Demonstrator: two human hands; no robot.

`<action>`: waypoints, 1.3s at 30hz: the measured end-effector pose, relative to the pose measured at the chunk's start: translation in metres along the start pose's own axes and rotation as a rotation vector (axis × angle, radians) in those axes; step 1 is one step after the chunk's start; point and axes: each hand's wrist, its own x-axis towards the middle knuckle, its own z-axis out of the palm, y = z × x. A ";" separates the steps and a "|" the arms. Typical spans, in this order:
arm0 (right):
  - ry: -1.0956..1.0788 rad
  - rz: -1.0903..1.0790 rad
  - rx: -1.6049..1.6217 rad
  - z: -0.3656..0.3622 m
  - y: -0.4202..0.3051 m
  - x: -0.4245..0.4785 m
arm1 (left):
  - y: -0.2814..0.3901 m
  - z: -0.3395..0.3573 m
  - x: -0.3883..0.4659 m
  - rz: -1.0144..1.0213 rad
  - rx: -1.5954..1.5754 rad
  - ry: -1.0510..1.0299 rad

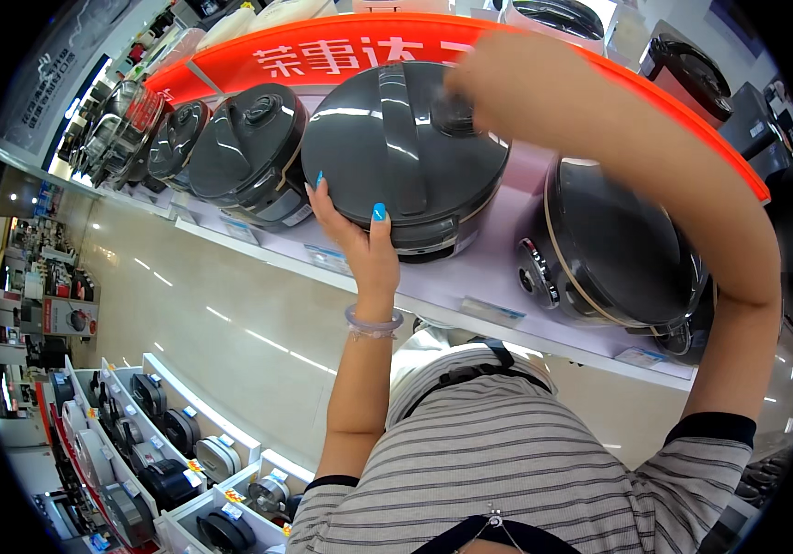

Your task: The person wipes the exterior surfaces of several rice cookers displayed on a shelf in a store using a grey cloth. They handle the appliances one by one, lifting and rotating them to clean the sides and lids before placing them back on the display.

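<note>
A large dark grey electric pressure cooker [361, 152] stands on the display shelf before me, its domed lid closed and a broad handle strip [402, 138] running across it. My left hand [365, 239] lies against the cooker's front left side, thumb and fingers spread, blue polish on the nails. Over the back right of the lid, my right hand [486, 79] is blurred by motion. It is beside the round steam valve [453, 114] and partly covers it. Whether those fingers touch or grip the valve cannot be made out.
Another dark cooker [625, 242] with a front dial is to the right, under my right forearm. Smaller cookers [251, 145] line the left. A red sign strip [327, 52] with writing borders the shelf's back. Price cards [493, 311] run along its front edge. Pans [181, 429] fill bins behind.
</note>
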 end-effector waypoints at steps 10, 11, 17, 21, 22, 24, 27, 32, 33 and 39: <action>-0.069 0.175 0.076 0.080 0.017 0.079 | -0.002 0.004 0.001 0.007 0.004 -0.017; -0.064 0.144 -0.019 0.084 0.007 0.075 | -0.003 0.001 0.001 0.005 0.005 -0.012; 0.126 0.064 0.217 0.112 0.007 0.042 | -0.003 0.004 0.000 0.014 0.001 -0.014; 0.228 -0.049 0.227 0.113 -0.001 0.024 | -0.002 0.002 0.000 0.009 -0.012 -0.032; 0.243 -0.078 0.206 0.114 -0.003 0.020 | -0.002 0.003 0.000 0.007 -0.031 -0.035; 0.247 -0.120 0.182 0.111 -0.010 0.009 | -0.002 0.004 0.001 0.002 -0.068 -0.039; 0.239 -0.190 0.266 0.107 -0.012 -0.006 | -0.003 0.003 0.000 -0.001 -0.040 -0.025; 0.097 -0.084 0.421 0.087 -0.021 -0.039 | -0.002 0.001 0.001 0.010 -0.041 -0.045; 0.088 -0.082 0.445 0.082 -0.020 -0.045 | -0.003 0.002 0.001 0.009 -0.050 -0.048; -0.218 -0.218 0.606 0.038 -0.003 -0.057 | -0.003 -0.005 0.002 0.017 -0.026 -0.071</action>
